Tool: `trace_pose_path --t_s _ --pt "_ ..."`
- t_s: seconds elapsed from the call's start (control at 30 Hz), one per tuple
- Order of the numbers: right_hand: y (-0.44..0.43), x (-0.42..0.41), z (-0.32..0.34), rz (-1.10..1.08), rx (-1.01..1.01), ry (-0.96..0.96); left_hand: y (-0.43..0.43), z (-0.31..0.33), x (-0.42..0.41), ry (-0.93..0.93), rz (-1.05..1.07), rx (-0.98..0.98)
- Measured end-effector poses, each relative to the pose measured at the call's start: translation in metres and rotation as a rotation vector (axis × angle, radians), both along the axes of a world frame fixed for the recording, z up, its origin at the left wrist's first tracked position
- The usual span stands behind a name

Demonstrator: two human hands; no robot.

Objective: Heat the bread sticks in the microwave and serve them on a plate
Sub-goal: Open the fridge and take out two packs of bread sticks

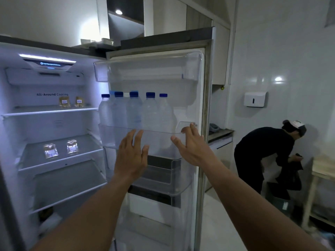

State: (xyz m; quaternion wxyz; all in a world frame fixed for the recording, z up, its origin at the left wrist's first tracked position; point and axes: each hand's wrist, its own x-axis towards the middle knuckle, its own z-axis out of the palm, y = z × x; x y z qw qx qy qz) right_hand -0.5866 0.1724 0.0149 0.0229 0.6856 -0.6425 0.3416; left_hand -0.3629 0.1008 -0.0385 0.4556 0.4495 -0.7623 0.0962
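Fridge [52, 124] open and lit inside, filling the left of the frame. Upper shelf [36, 111], upper left: two bread stick packets [64, 102] standing side by side near the back wall. They're small, tan-brown, each with a white label on the front; too small to make out single sticks. Middle shelf [59, 161] below: two shiny clear packets [51, 150] lying flat, a little apart, contents unreadable under glare. Centre frame: the open door [202, 98], with a clear door bin [112, 140] carrying a row of clear water bottles [134, 109] with blue caps, all upright. Left hand [131, 158] is raised in front of that bin at lower centre, fingers [129, 137] straight and spread, holding nothing. Right hand [193, 149] is just right of it at the bin's right corner, fingers also spread and empty; fingertips overlap the bin rim, can't tell if they touch. Both hands are well apart from the bread stick packets. Right of the frame: white dispenser [255, 99] on the tiled wall, and below it a person [262, 147] in black bent over, handling dark fabric.
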Motion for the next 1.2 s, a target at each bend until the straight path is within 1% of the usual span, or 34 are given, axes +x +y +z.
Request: trace_pose_path --t_s 0.07,0.2,0.3,0.37,0.43,0.57,0.7,0.87,1.0,1.2 --pt "-0.009 -0.01 0.0 -0.018 -0.011 0.014 -0.012 0.001 -0.007 -0.025 0.051 0.015" --pt "-0.026 -0.02 -0.006 -0.074 -0.053 0.044 -0.04 0.003 -0.019 -0.133 0.137 0.088" --pt "-0.034 -0.018 -0.008 -0.092 -0.129 0.17 -0.057 0.005 -0.03 -0.175 0.16 0.087" --pt "-0.04 -0.014 -0.006 -0.125 -0.123 0.262 -0.064 0.007 -0.039 -0.168 0.164 0.069" --pt "-0.045 -0.012 -0.005 -0.171 -0.082 0.291 -0.07 0.006 -0.044 -0.179 0.17 0.042" --pt "-0.055 -0.022 -0.005 -0.22 -0.049 0.261 -0.084 0.004 -0.049 -0.198 0.144 -0.045" --pt "-0.067 -0.032 -0.005 -0.256 -0.03 0.19 -0.092 0.004 -0.057 -0.202 0.096 -0.037" --pt "-0.089 -0.045 -0.01 -0.257 -0.043 0.122 -0.106 0.004 -0.067 -0.228 0.132 -0.056" --pt "-0.101 -0.057 -0.009 -0.215 -0.028 0.099 -0.112 0.004 -0.077 -0.259 0.172 -0.069" --pt "-0.119 -0.08 -0.009 -0.143 0.006 0.075 -0.115 0.003 -0.096 -0.245 0.225 -0.065"
